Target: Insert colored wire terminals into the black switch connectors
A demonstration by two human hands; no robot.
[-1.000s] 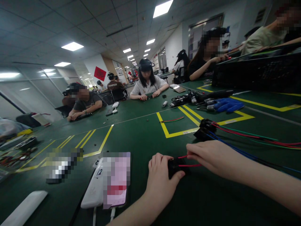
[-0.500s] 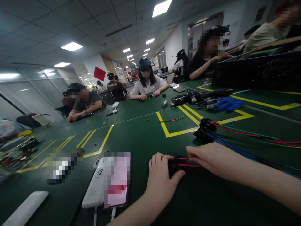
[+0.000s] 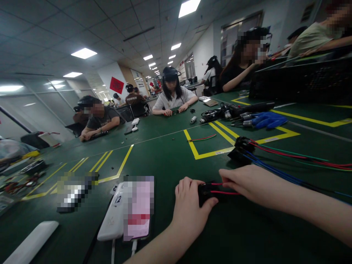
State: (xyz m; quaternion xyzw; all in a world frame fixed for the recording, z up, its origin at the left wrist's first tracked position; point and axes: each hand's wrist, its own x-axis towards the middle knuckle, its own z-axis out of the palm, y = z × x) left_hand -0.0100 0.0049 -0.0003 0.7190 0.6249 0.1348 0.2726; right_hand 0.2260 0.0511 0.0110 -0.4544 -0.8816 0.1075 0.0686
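A small black component (image 3: 205, 190) lies on the green table, and my left hand (image 3: 189, 200) is closed around its left side, fingers over the top and thumb along the near edge. Two red wires (image 3: 224, 193) run out of its right side. My right hand (image 3: 238, 180) pinches the far one of these wires close to the component; the fingertips are partly hidden. Just beyond my right hand sits another black part (image 3: 240, 150), with red, green and blue wires (image 3: 291, 158) trailing off to the right.
Left of my hands are a white power bank (image 3: 111, 216), a phone (image 3: 139, 209) with a cable, and a white bar (image 3: 33, 242). Farther off lie a short wire bundle (image 3: 202, 138), tools (image 3: 238, 112) and blue gloves (image 3: 268, 120). Several people sit around the table (image 3: 159, 157).
The view has shifted very slightly. Both hands keep their hold on the black component and the red wire, with hardly any movement.
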